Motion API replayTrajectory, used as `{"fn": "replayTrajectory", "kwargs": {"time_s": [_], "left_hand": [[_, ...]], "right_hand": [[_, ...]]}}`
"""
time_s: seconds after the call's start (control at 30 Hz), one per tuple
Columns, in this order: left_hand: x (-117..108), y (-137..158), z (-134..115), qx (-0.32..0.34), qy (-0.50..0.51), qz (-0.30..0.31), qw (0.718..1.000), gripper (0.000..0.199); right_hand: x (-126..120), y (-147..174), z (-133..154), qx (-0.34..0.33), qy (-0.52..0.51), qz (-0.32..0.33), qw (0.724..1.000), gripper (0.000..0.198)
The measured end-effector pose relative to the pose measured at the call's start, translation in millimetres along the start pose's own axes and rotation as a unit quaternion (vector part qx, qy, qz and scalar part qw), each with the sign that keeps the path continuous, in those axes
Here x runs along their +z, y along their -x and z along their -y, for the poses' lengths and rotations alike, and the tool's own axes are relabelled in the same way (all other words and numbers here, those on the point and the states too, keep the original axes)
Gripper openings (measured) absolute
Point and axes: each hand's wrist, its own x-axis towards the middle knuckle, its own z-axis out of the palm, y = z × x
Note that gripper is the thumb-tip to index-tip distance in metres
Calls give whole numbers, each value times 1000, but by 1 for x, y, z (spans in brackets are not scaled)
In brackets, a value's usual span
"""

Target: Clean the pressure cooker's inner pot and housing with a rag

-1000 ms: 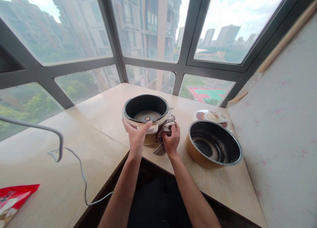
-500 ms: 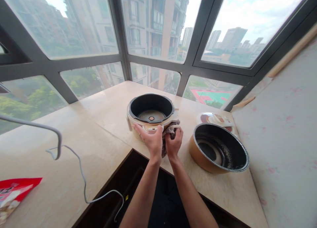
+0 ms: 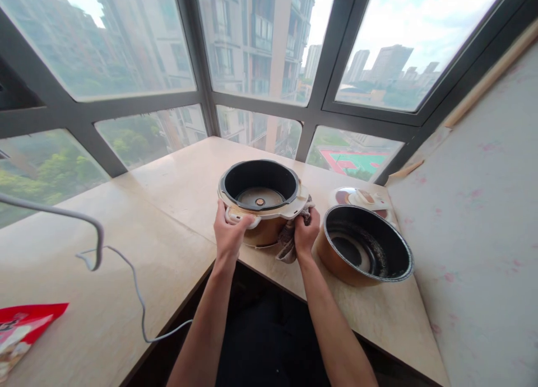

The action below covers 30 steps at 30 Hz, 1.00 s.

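While the left hand [image 3: 229, 236] grips the pressure-cooker body [image 3: 261, 200], the right hand [image 3: 306, 233] clutches a rag [image 3: 287, 242]; an inner pot [image 3: 365, 245] stands nearby.

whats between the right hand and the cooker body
In the head view, a bunched cloth lies between them: the right hand holds it at the side of the cooker body.

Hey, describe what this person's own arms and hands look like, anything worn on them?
The left hand and right hand are ungloved. No sleeves, watch or bracelet show on the forearms. Dark clothing shows between them.
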Motion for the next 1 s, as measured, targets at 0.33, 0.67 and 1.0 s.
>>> {"fn": "replayTrajectory", "kwargs": {"time_s": [0.33, 0.67, 1.0], "left_hand": [[-78, -77, -19, -45, 20, 239, 970, 71], [-97, -128, 9, -68, 73, 123, 987, 64], [-74, -71, 4, -73, -82, -170, 979, 59]], "right_hand": [[9, -11, -21, 20, -39, 0, 999, 39], [14, 9, -31, 60, -30, 21, 998, 43], [-4, 88, 10, 18, -16, 18, 1000, 41]]}}
